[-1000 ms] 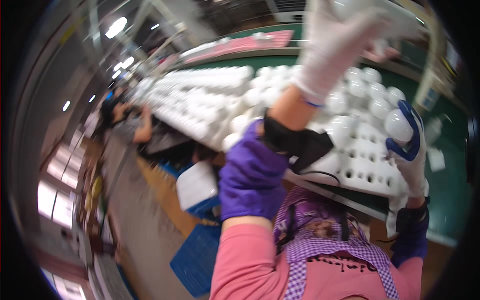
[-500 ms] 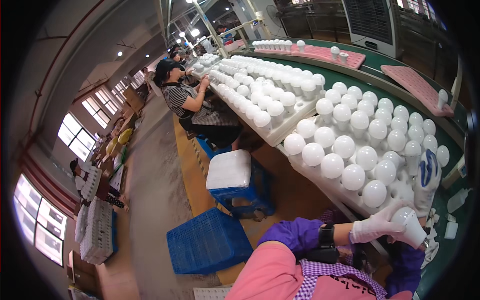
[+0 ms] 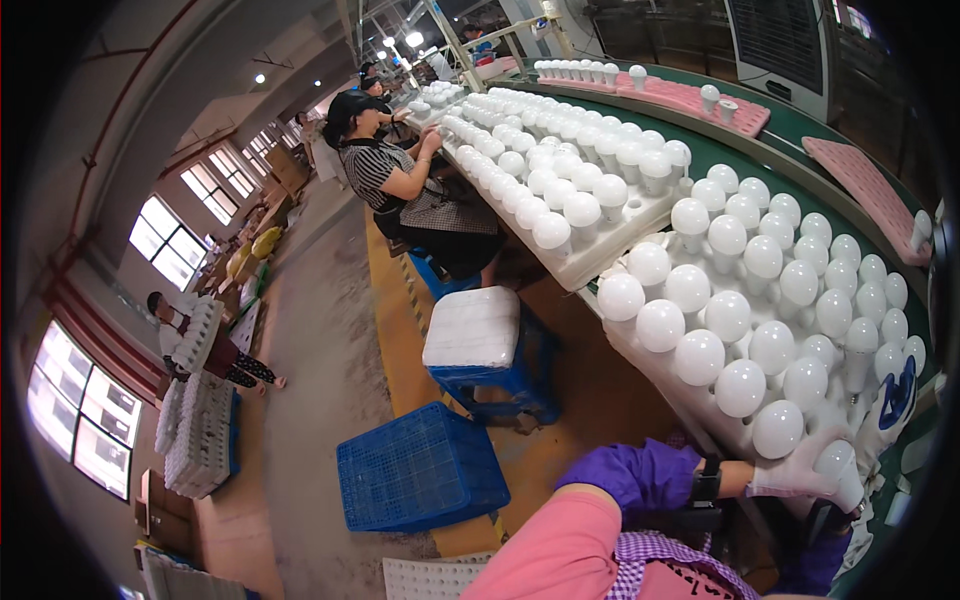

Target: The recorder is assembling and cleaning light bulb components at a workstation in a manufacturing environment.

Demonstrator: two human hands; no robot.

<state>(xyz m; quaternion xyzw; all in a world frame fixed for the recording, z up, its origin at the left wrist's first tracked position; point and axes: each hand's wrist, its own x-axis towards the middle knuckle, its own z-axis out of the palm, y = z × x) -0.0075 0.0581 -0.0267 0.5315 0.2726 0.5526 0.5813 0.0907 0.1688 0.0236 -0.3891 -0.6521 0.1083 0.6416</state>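
1. Head view: the left hand is curled closely round the dome of a white bulb at the near right corner of the white tray. This grip leaves the metal-tipped base free, perhaps to keep it accessible.
2. The right hand, in a blue-coated glove, is at the tray's right edge, beside an upright bulb. Its fingers look partly bent; whether they have hold of that bulb cannot be told.
3. Standing bulbs crowd the tray out to its left edge, domes up and bases down, presumably so the round glass cannot roll.
4. A second tray lies past that left edge on the bench, likely lined up for easy reach.
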